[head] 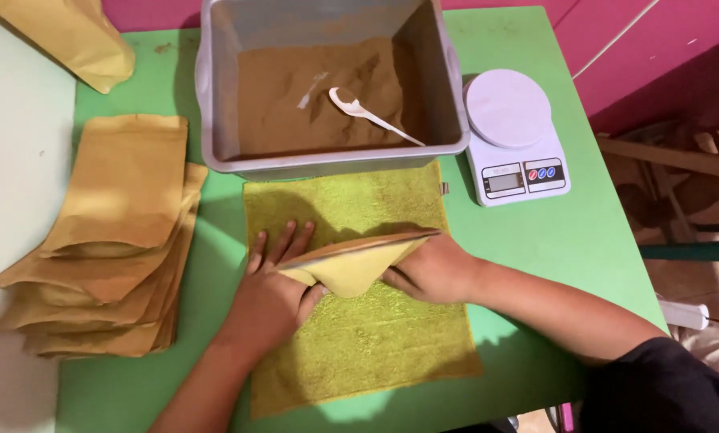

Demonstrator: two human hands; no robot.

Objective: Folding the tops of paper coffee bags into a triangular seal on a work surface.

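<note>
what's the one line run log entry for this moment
left hand: holds pouch | right hand: holds pouch | under: green towel | behind: powder tub

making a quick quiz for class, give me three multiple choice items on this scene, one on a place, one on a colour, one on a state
1. Where does the white spoon lie?
A. on the scale
B. in the grey tub on the brown powder
C. on the towel

2. What colour is the towel under the hands?
A. yellow-green
B. pink
C. white

3. How is the pouch held?
A. by neither of the hands
B. by the left hand only
C. between both hands

Answers: 1 B, the spoon rests on the powder inside the grey tub. 2 A, the cloth is yellow-green. 3 C, left hand and right hand both grip it.
</note>
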